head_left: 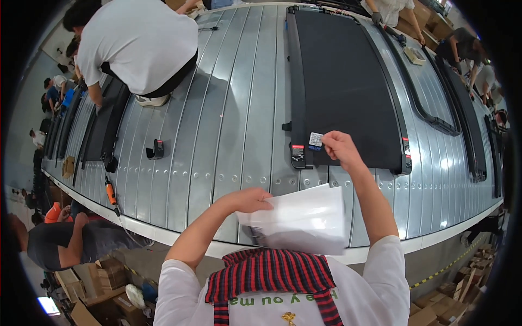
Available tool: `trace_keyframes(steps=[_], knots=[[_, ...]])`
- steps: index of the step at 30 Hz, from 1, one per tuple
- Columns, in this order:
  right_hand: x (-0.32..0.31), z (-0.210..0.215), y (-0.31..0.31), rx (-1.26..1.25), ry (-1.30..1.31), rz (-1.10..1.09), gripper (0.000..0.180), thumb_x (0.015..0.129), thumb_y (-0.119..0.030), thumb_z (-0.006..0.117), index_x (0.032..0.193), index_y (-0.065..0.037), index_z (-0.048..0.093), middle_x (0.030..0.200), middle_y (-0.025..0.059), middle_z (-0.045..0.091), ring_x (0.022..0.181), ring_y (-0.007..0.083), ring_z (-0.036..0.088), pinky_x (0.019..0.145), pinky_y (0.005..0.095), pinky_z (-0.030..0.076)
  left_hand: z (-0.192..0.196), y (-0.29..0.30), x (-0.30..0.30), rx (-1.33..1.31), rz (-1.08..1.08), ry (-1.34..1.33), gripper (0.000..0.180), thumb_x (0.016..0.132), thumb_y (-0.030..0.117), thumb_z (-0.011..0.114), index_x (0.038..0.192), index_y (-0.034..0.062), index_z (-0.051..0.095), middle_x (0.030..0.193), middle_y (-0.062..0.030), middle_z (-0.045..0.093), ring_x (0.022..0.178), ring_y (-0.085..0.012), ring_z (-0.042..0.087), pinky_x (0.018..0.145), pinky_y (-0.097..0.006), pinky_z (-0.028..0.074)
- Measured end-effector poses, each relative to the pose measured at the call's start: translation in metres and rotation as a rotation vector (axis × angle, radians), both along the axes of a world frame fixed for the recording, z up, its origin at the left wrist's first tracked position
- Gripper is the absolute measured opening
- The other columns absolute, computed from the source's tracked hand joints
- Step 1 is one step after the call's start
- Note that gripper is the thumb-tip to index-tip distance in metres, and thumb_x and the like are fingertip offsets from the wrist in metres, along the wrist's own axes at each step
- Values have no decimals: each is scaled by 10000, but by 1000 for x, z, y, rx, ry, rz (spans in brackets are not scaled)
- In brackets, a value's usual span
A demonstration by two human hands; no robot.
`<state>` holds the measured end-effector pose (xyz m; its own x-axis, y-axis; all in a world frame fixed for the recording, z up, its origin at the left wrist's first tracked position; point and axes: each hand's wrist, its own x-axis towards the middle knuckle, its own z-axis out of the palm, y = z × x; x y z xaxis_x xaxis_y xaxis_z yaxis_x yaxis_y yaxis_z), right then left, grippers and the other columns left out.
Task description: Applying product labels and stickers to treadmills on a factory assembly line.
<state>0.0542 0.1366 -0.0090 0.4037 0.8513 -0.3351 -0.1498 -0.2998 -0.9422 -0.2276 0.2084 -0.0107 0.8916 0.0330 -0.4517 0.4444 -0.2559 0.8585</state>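
My left hand (253, 200) is closed on the edge of a stack of white paper sheets (310, 214), which hangs in front of my chest and is partly blurred. With my right hand (341, 148), fingers pinched, I grip the edge of a small square white label (315, 139) with a black code pattern. The label is over the near left corner of a black treadmill deck (348, 81). Whether it touches the surface, I cannot tell. Red and black stickers sit on the deck's two near corner pieces, the left one (297, 154) close to my right hand.
A metal slatted conveyor (239, 136) carries the deck. A black plastic part (155, 149) lies left of it, near an orange power screwdriver (111, 193). A person in a white shirt (141, 46) bends over another deck at left. Black frames (429, 103) lie at right.
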Motion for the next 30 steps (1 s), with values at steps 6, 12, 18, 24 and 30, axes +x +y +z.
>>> trace_keyframes(steps=[6,12,18,24,30], knots=[[4,-48,49,-205,127,51,108,777,-95,557,705,-25,519,501,0,439,400,61,352,359,212,239,-58,16,22,864,-139,18,121,713,83,477,790,117,565,799,-78,592,802,-275,573,671,-398,426],[11,-63,71,-269,106,72,101,771,-95,553,715,-18,518,502,3,438,397,60,346,354,212,231,-57,42,47,964,-165,-80,114,702,65,475,797,84,536,915,-76,561,825,-252,559,694,-385,416],[17,-67,76,-298,107,78,103,775,-103,560,727,-20,522,507,-3,435,400,54,343,349,207,223,-49,49,71,942,-105,-215,92,710,74,469,787,62,519,997,-98,534,858,-255,549,780,-375,406],[21,-70,73,-291,208,76,101,777,-113,570,752,-21,539,507,-17,426,395,41,336,342,195,213,-47,51,82,913,-111,-203,112,724,95,470,816,68,527,1102,-106,514,907,-253,546,797,-376,403],[24,-73,72,-240,305,72,97,767,-107,583,762,-17,549,510,-21,425,393,36,337,338,188,211,-59,52,85,1046,-24,-417,18,685,98,511,702,98,518,819,-55,490,717,-193,542,636,-312,393]])
